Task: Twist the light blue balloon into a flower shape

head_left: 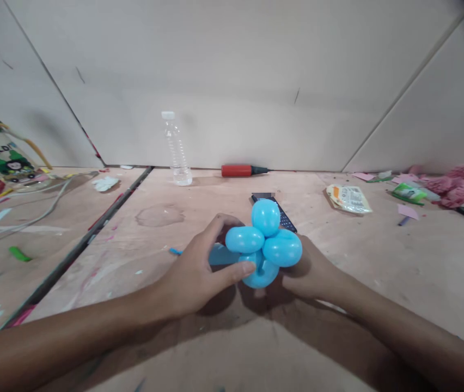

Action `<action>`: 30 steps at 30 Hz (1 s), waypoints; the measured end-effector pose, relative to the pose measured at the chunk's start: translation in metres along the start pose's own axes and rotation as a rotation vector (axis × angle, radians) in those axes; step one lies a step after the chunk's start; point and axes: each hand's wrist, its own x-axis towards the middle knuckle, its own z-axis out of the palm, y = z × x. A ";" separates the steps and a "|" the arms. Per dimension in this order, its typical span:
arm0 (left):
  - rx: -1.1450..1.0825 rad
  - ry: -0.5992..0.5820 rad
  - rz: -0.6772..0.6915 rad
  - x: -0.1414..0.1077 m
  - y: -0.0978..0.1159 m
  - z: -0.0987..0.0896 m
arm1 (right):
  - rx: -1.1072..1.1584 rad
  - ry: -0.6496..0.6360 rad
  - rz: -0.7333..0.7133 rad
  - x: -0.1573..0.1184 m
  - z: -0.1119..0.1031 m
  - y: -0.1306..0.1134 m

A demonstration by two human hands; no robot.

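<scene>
Above pale wooden boards (pixel 207 202), one light-blue latex balloon (pixel 263 242) twisted into round bubbles is between the left hand (pixel 199 264), which grasps it with thumb (pixel 240 270) in front, and the right hand (pixel 313 269), whose grip I cannot tell, while the balloon's thin tail (pixel 176 251) points left.

The blue balloon (pixel 273 251) hid most fingers of the right hand (pixel 310 269) and part of a dark object (pixel 286 219), while the left edge cropped the lettered container (pixel 5 155).

Glossy blue twisted balloon (pixel 256 242), held, at least 4 inflated lobes (pixel 283 249), tip (pixel 175 251) pointing left
</scene>
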 end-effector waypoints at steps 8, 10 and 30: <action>0.001 0.116 0.000 -0.001 0.002 0.002 | 0.160 0.148 -0.137 -0.005 -0.008 -0.020; -0.025 0.087 0.011 -0.003 0.006 0.002 | 0.116 0.213 -0.175 -0.008 -0.002 -0.025; -0.202 0.158 -0.196 0.009 0.005 0.000 | 0.257 0.200 -0.044 -0.009 0.011 -0.026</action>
